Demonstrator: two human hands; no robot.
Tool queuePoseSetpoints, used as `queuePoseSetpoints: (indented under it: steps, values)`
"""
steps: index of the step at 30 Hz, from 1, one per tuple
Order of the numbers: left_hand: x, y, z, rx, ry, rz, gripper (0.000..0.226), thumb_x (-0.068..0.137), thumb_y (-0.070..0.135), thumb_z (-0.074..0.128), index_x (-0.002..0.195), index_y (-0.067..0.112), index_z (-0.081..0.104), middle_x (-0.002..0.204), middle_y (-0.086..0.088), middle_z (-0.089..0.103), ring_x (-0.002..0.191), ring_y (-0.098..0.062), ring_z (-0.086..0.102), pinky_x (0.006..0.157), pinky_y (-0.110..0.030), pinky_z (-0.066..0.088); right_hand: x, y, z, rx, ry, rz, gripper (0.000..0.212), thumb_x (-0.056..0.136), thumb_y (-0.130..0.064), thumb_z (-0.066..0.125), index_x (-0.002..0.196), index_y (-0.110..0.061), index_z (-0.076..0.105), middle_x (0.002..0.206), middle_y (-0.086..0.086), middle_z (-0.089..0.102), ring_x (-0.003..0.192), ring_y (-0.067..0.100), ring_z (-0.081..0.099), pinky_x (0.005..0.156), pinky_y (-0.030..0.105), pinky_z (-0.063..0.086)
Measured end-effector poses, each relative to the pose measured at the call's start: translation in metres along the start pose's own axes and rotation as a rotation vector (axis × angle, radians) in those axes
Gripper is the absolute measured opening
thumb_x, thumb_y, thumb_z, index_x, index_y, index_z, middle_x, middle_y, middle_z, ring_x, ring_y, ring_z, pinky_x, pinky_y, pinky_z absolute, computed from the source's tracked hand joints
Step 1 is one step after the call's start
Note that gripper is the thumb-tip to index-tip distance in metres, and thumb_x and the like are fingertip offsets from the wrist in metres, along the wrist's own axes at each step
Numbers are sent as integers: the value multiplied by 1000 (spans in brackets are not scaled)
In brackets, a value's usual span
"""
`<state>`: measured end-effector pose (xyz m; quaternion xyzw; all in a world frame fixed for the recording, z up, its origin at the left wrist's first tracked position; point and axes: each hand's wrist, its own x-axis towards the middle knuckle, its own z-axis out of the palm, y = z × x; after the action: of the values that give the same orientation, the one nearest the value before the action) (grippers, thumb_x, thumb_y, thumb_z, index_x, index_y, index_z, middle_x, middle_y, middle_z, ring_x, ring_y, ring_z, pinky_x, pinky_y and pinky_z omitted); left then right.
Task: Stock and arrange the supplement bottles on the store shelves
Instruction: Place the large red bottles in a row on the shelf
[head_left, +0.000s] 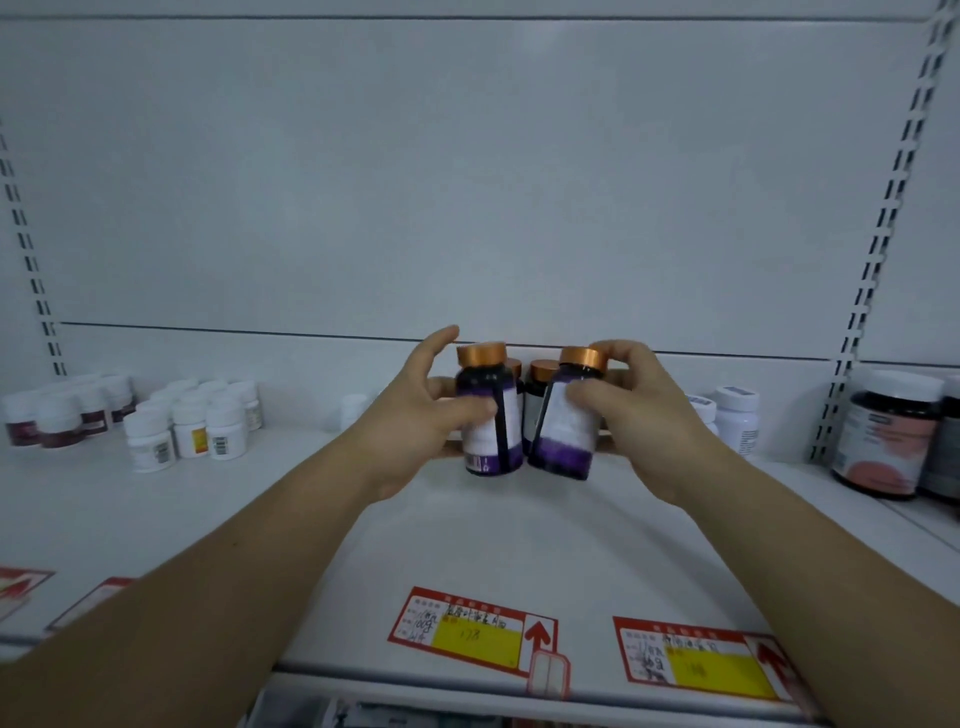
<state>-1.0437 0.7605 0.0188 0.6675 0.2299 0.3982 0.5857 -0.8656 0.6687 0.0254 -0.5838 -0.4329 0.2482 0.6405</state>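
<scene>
Placement step, looks like: you've got a copper-capped bottle in each hand, both down mid-shelf (467, 545). Your left hand (415, 421) holds the left bottle (493, 415) with the thumb across the label. That one stands upright, base on the shelf as far as I can tell. Your right hand (644, 410) wraps the right bottle (566, 431), fingertips over the cap and thumb on the label. It leans, top tipped toward 1 o'clock. The two sit close low down, touching or not I can't say. Two back bottles (537, 384) of the same kind stand right behind at 12 o'clock.

Next move, I reckon: straighten the right bottle, set it flat beside the left one, then let go. The left bottle shows its barcode side, so it probably wants a twist to face front.

Hard to see: your left fingers are mostly behind the bottle, so how firm that hold is, no idea. The right bottle's base may or may not be down. Label text is blur. White tubs (192, 426) at 9 o'clock and a jar (888, 436) at 3 o'clock are soft. Price tags (467, 629) at 6 o'clock aren't readable.
</scene>
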Motion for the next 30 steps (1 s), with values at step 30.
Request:
queuePoseSetpoints:
  steps: [30]
  values:
    - [27,18,2,396,102,-11,43,93,41,53,133,28,43,116,5,53,107,-14,53,86,-34,48,4,-40,3,-367,23,-133,48,89,-38,60,134,-27,45,124,-3,51,100,12,50,73,23,37]
